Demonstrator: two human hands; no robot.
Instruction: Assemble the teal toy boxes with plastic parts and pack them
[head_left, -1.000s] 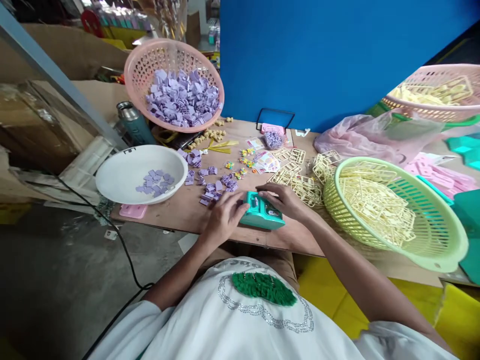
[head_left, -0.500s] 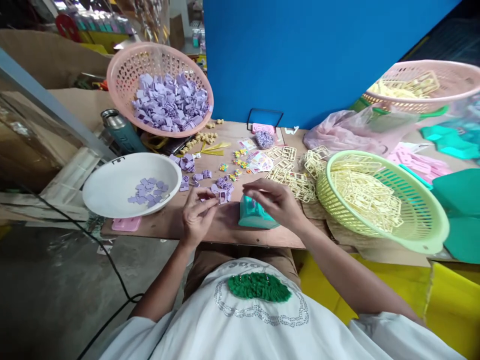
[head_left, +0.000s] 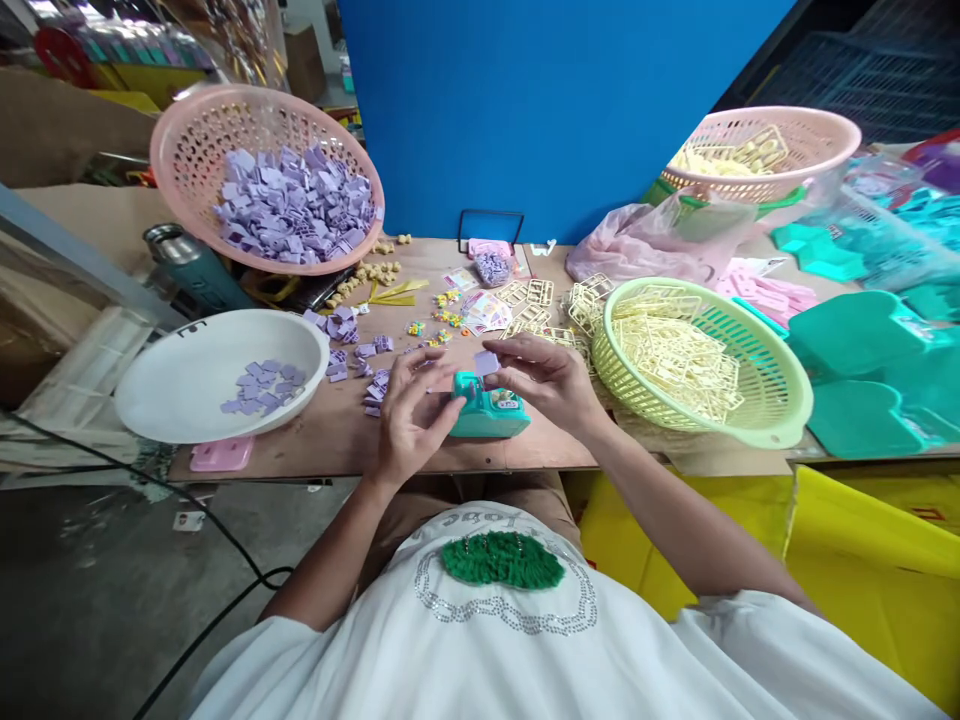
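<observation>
Though the mid-frame teal box (head_left: 489, 429) is labelled, my right hand (head_left: 553, 385) pinches a loose purple piece (head_left: 486, 363), left hand (head_left: 409, 425) spread

The right hand (head_left: 556, 388) now holds a small purple piece (head_left: 486, 363) above the teal box (head_left: 491, 424); half a second ago such a piece was in the left hand (head_left: 406, 422), which has since come closer to this box.
</observation>
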